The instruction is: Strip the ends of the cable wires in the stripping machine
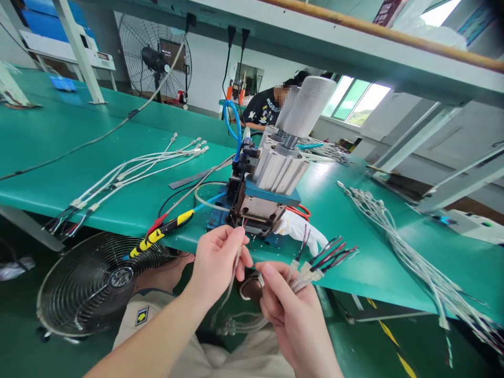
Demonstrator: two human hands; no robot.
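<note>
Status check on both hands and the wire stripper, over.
Left hand pinching white wire at pneumatic wire stripper; right hand gripping terminated wire bundle; white glove beside stripper.

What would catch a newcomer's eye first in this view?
A pneumatic wire-stripping machine dominates the centre of the green workbench, with a tall white cylinder on top. In the foreground, the left hand and right hand hold wire bundles just in front of it. White wire harnesses lie on the bench to either side.
</note>
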